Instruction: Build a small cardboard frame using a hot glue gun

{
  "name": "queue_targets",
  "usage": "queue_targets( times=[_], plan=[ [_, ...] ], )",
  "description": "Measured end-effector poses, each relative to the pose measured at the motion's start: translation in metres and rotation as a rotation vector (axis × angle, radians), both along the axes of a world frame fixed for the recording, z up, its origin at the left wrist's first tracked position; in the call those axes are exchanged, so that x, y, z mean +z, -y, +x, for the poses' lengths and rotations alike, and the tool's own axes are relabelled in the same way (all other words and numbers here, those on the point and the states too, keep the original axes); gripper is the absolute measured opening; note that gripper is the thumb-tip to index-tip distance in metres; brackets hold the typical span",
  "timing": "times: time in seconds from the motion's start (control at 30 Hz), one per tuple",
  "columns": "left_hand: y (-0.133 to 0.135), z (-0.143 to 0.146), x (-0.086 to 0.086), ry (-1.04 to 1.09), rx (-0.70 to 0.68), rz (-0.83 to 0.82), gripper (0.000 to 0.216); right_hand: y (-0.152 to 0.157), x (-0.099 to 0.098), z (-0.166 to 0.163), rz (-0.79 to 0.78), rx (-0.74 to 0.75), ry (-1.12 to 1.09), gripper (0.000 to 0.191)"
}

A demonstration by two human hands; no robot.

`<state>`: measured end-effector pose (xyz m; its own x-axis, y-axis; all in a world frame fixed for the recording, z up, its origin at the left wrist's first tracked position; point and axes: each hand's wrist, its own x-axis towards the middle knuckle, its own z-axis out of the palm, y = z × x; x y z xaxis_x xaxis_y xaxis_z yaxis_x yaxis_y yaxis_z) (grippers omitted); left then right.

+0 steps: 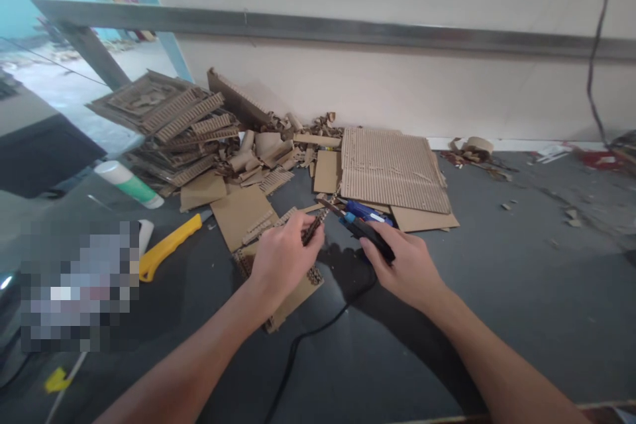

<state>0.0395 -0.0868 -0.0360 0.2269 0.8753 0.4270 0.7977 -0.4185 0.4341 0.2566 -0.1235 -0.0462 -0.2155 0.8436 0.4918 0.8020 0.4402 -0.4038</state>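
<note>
My left hand [281,248] pinches a narrow strip of corrugated cardboard [313,228] between thumb and fingers. In my right hand [405,255] is a black and blue utility knife [358,225], its blade pointing left toward the strip's upper end. Whether blade and cardboard touch, I cannot tell. Just behind the knife lies a blue glue gun [368,211], partly hidden by the knife and my right hand. Under and beside my left hand are flat cardboard pieces [246,209], some with strips of exposed corrugation on them.
Left of my hands lie a yellow box cutter [173,245] and a white and green tube [130,184]. Cardboard frames [173,119] are stacked behind. A ridged cardboard sheet [392,165] lies near the wall. A black cord [318,329] crosses the dark tabletop [527,291]; tape [477,144] sits farther right.
</note>
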Motion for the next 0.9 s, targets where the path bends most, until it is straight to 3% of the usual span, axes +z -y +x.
queue_targets(
  times=[0.2, 0.67, 0.9],
  plan=[
    [0.0027, 0.0031, 0.0018, 0.084, 0.005, 0.067, 0.013, 0.0040, 0.0004, -0.0003, 0.093, -0.039, 0.097, 0.023],
    [0.0013, 0.0013, -0.0007, 0.027, 0.019, 0.008, 0.014, 0.0074, 0.0028, -0.0029, 0.121, -0.068, 0.166, 0.023],
    [0.0011, 0.0027, 0.0026, 0.017, -0.043, -0.066, 0.008, 0.0093, 0.0040, -0.0055, 0.122, -0.075, 0.146, 0.021]
  ],
)
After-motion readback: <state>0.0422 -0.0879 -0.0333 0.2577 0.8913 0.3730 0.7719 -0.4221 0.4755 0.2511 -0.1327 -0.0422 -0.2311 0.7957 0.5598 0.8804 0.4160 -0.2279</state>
